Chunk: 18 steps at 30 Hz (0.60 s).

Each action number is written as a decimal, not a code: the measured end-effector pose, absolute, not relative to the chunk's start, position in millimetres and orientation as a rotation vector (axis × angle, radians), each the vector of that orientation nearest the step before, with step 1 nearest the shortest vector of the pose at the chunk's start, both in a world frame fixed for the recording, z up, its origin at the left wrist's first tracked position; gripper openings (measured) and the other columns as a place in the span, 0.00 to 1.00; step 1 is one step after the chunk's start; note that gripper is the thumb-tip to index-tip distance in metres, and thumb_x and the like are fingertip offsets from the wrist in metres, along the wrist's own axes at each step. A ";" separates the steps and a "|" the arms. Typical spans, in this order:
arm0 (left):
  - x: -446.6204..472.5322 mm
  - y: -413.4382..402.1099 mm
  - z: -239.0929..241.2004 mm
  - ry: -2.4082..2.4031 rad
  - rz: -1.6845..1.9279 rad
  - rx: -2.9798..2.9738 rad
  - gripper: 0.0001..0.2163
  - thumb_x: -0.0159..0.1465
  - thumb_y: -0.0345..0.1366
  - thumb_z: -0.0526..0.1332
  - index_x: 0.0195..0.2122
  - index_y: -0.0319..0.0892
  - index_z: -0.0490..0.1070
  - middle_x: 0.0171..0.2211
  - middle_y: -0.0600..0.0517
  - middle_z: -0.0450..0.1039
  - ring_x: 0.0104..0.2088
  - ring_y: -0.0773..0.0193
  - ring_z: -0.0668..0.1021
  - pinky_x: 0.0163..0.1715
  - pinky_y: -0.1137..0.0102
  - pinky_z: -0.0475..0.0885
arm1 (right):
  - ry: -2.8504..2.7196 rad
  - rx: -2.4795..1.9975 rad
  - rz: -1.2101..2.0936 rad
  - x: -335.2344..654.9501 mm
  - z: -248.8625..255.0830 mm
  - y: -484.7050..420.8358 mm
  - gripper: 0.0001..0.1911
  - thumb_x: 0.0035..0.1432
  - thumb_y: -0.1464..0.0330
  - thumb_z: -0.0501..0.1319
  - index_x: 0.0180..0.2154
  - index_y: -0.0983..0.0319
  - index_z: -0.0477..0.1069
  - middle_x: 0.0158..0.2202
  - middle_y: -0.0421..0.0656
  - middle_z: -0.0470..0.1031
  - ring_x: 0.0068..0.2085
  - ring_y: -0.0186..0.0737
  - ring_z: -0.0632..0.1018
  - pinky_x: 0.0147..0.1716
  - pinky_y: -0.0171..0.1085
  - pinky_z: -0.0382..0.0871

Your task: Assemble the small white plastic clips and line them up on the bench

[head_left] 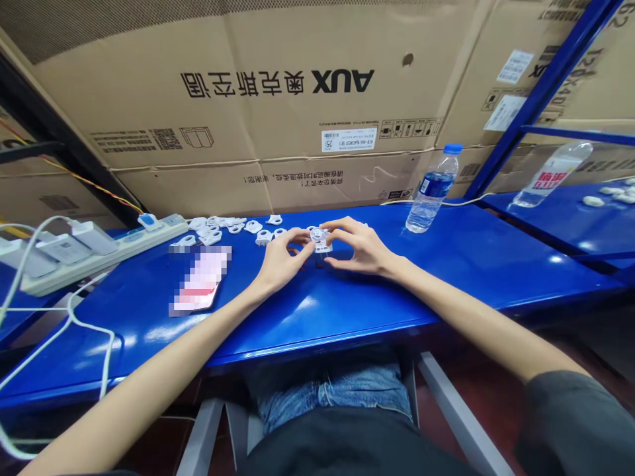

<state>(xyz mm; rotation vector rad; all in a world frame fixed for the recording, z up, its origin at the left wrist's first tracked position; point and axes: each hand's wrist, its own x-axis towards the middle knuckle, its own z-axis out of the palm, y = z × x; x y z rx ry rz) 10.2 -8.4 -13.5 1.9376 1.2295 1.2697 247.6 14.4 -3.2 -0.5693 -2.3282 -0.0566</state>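
Wears dark shirt (pixel 342 443); pinches white plastic part (pixel 321 240) with left hand (pixel 282 262) and right hand (pixel 362 248) over blue tabletop (pixel 302 320), near loose white ring-shaped pieces (pixel 254 227).

A plain dark shirt (pixel 357 446), close to black, fills the bottom middle of the frame; its loose short sleeve (pixel 570 423) shows at lower right. Just above the shirt are blue denim jeans (pixel 337 396) — creased, faded paler in patches — while the left hand (pixel 282 260) and right hand (pixel 361 248) are bare.
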 end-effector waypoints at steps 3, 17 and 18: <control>9.8 -8.5 -13.4 1.232 1.266 1.937 0.14 0.66 0.47 0.67 0.48 0.45 0.79 0.43 0.48 0.85 0.45 0.55 0.85 0.42 0.64 0.78 | -2.330 -0.575 -0.045 247.7 -4.1 15.0 0.12 0.64 0.61 0.67 0.46 0.57 0.75 0.61 0.49 0.76 0.59 0.51 0.77 0.56 0.52 0.75; 12.0 -11.4 -11.2 1.284 1.298 1.967 0.14 0.64 0.49 0.69 0.44 0.45 0.79 0.39 0.48 0.84 0.42 0.56 0.84 0.38 0.64 0.78 | -2.375 -0.638 -0.028 245.7 -7.4 15.0 0.10 0.66 0.65 0.64 0.49 0.55 0.76 0.63 0.48 0.74 0.59 0.51 0.77 0.57 0.53 0.75; 12.2 -11.4 -11.1 1.279 1.292 1.972 0.14 0.65 0.49 0.69 0.44 0.45 0.79 0.39 0.49 0.84 0.42 0.56 0.84 0.38 0.64 0.78 | -2.370 -0.644 -0.028 245.3 -7.8 14.9 0.10 0.66 0.65 0.63 0.48 0.55 0.76 0.63 0.47 0.75 0.59 0.50 0.77 0.57 0.52 0.75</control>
